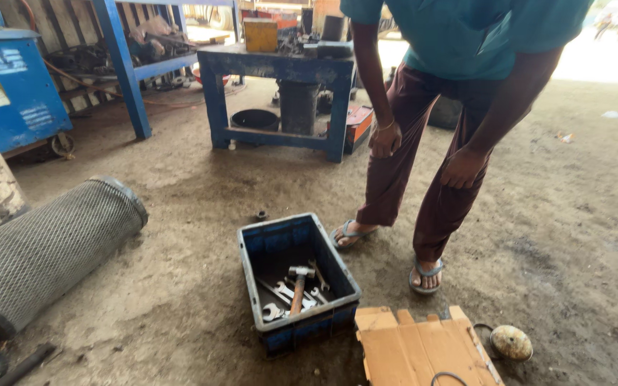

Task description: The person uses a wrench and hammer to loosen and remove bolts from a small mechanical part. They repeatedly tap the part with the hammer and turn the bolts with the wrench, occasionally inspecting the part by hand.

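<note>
Neither of my hands shows in the head view. A blue plastic crate (278, 241) sits on the dirt floor just ahead of me. Inside it lie a hammer (298, 284) with a wooden handle and several wrenches (280, 294). Another person in a teal shirt and maroon trousers (423, 150) stands bent over right beside the crate, both of their hands hanging empty near their thighs.
A flattened cardboard sheet (416, 350) lies at the bottom right, with a round rusty cap (511, 342) beside it. A large mesh cylinder (44, 246) lies at the left. A blue workbench (277, 71), a blue rack (126, 64) and a blue machine (12, 89) stand behind.
</note>
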